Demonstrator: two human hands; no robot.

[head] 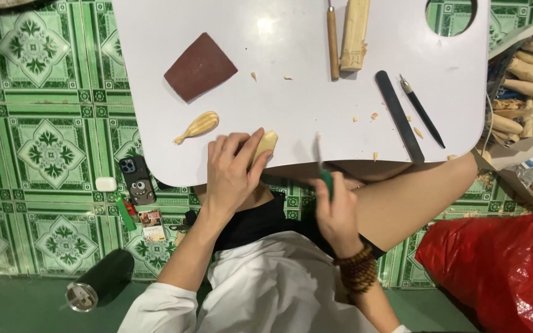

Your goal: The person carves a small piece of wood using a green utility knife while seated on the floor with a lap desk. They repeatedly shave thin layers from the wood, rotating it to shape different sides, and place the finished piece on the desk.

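Shavings litter the table (155,24); my left hand (232,176) grips the rough wood block (266,143), my right hand (337,213) clenches the knife (322,166), carving barely begun.

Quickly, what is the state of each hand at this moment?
Left hand: closed around a pale wood piece on the white table.
Right hand: closed on a green-handled tool, its blade blurred.
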